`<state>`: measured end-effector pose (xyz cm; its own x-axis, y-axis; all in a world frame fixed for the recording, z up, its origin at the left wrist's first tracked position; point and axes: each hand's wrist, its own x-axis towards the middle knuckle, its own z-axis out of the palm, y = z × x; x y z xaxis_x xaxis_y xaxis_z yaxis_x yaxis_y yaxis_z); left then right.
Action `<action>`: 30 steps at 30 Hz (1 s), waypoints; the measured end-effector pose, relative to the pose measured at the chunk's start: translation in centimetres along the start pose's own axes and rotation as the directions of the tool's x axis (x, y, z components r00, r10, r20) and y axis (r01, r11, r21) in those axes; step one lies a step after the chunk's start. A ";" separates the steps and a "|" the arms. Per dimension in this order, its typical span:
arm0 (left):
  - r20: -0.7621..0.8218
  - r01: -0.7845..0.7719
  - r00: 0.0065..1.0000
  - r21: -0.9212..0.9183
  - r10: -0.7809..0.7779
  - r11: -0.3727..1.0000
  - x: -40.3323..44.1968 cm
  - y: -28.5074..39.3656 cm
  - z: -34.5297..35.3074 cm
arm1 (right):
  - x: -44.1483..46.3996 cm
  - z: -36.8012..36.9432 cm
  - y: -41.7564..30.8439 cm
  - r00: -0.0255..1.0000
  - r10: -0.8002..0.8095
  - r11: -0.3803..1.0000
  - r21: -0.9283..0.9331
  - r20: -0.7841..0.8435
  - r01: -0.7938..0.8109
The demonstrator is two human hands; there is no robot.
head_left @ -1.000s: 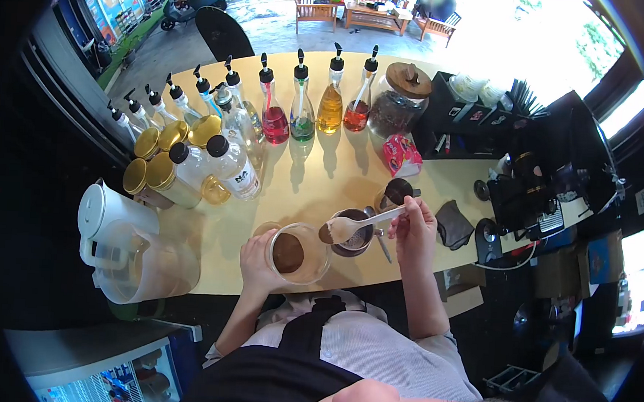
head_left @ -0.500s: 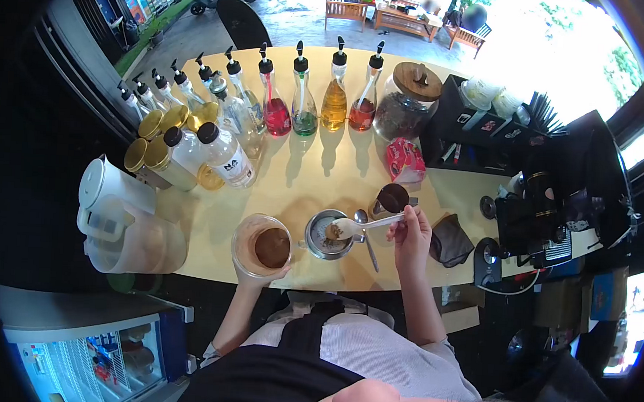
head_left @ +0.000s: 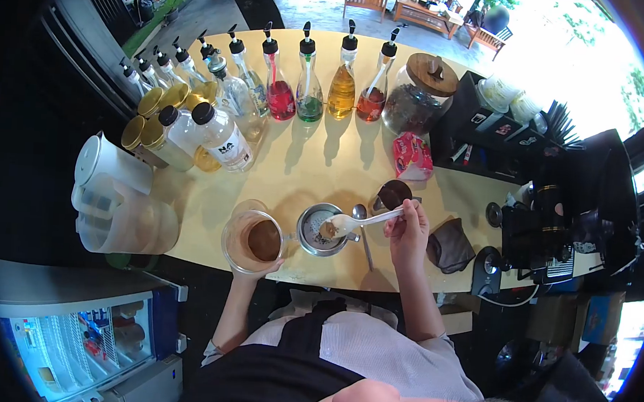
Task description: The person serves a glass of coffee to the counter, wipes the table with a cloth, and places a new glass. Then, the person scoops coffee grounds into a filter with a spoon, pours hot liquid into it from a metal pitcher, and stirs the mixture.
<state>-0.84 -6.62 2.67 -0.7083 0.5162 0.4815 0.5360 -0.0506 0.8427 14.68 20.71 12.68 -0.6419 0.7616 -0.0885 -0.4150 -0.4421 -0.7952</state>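
Observation:
My left hand (head_left: 259, 270) is wrapped round a clear plastic jar (head_left: 234, 246), tilted to show brown powder (head_left: 264, 240) inside. Between the fingers of my right hand (head_left: 408, 235) is the handle of a white plastic spoon (head_left: 346, 222). Its bowl, with some brown powder on it, is over a small metal cup (head_left: 321, 253). Pale contents with dark specks show in that cup. A metal spoon (head_left: 367, 248) lies on the table just right of the cup. Behind my right hand stands a small vessel with a dark round top (head_left: 395, 195).
Pump bottles of coloured syrup (head_left: 310, 107) line the table's far edge, beside a wooden-lidded jar (head_left: 407, 107). A pink packet (head_left: 412, 156) and a dark folded cloth (head_left: 451, 245) lie to the right. White pitchers (head_left: 121, 219) stand left; a coffee grinder or machine (head_left: 553, 242) is far right.
The white spoon's bowl has shifted left with the right hand. The jar in my left hand leans more. The whole view has also shifted slightly.

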 end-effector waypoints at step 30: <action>-0.123 0.034 0.992 0.066 -0.025 0.997 0.7 0.7 0.9 | 3.6 0.1 0.3 0.990 -0.024 1.000 -0.003 0.140 0.025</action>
<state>-0.55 -5.54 3.37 -0.7729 0.4079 0.4861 0.5410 0.0232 0.8407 12.18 23.28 12.19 -0.7157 0.6982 0.0157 -0.4288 -0.4216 -0.7990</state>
